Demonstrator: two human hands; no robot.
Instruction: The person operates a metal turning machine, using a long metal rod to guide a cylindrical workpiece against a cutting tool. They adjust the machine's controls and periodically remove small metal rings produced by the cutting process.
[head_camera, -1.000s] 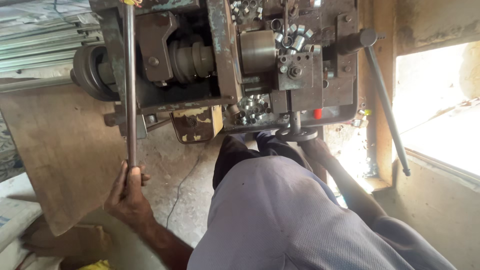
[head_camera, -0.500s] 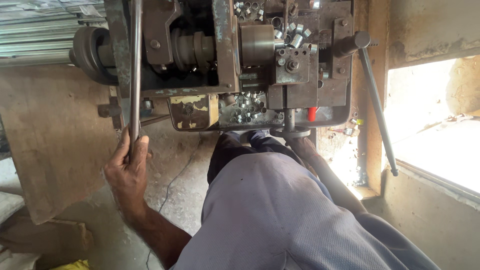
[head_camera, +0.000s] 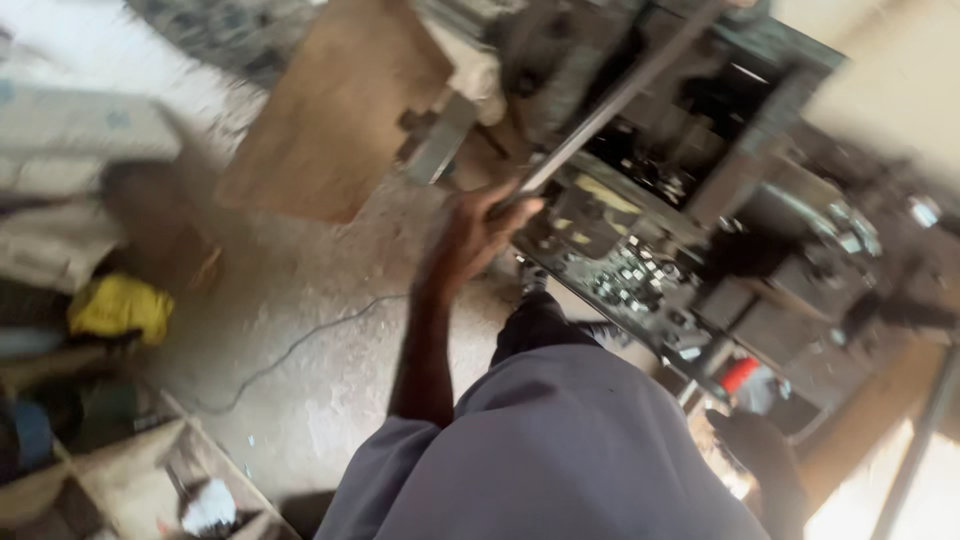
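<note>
The view has swung and tipped since a moment ago: the big metal machine (head_camera: 720, 200) that filled the top of the frame now sits in the upper right, slanted and blurry. The left hand (head_camera: 470, 235) has stayed on the long metal rod (head_camera: 610, 105).

The machine is dark and greasy, with small shiny metal bits lying in its lower part. A bare concrete floor (head_camera: 310, 330) fills the middle left of the frame, with a thin dark wire (head_camera: 290, 350) lying across it. A flat brown board (head_camera: 330, 110) leans near the machine at the top middle. The person's grey shirt (head_camera: 560, 460) fills the bottom middle.

The rod runs on a slant from the middle of the frame up toward the top right, across the front of the machine. The left hand is near the middle of the frame, and its fingers are wrapped tight around the rod's lower end. The right hand (head_camera: 755, 445) is dark and low at the bottom right, under the machine; whether its fingers are open or closed cannot be told.

A yellow cloth (head_camera: 120, 305) lies at the left edge. A small red part (head_camera: 742, 374) shows at the lower right of the machine.
</note>
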